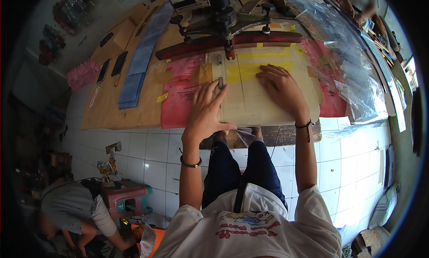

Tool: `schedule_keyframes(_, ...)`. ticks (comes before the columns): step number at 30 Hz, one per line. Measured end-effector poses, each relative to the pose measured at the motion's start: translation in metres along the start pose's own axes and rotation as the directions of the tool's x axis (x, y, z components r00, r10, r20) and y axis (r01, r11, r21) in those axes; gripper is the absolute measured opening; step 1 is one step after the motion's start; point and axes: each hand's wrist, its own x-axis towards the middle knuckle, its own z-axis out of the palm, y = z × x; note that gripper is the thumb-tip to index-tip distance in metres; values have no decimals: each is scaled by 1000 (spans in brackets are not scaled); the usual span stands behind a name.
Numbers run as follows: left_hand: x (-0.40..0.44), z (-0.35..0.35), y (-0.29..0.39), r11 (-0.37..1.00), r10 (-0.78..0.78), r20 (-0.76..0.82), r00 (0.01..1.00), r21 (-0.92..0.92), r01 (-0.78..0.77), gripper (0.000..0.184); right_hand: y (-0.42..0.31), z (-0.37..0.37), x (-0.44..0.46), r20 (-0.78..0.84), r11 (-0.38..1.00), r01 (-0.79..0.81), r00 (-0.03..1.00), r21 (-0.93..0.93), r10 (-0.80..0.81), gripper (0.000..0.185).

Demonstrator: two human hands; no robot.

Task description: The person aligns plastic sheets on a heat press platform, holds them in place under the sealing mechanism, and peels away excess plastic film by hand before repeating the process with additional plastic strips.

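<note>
Head view, near edge: clear plastic film (244, 136) hangs below the taped board (254, 110), by the left thumb; likely light, limp, slippery and easily creased, best taken by a corner.
Left hand (202, 114): fingers spread wide over the board's left side; whether the thumb pins the film, I cannot tell.
Right hand (284, 91): fingers loosely bent, close together, over the board, apparently holding nothing.
Board: flat, probably stiff, bearing yellow tape (243, 72).
Red bar (183, 49): beyond, beneath a black metal frame (223, 20).

Cream panel (254, 108); yellow strips (243, 73); red sheeting (173, 110).
</note>
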Motion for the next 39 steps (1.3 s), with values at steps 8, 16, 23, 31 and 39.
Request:
schedule_keyframes(8,-1,-1,2,999,29,-22,999,33,-29,121,-7,-1,2,37,999,-35,999,-25,36,26)
schedule_keyframes(16,-1,7,-1,1000,23,-129,991,9,-22,95,-3,5,28,359,989,-39,929,-140,87,53)
schedule_keyframes(23,0,6,-1,1000,-3,-124,992,-14,1,84,-25,32,48,455,961,143,890,-236,-21,57)
schedule_keyframes(31,0,6,3,1000,-27,-148,989,-18,24,77,-18,27,55,455,959,165,890,-232,-43,54)
schedule_keyframes(39,-2,1,0,993,-8,-160,987,-116,-11,64,-29,13,28,449,955,200,890,-219,-83,51)
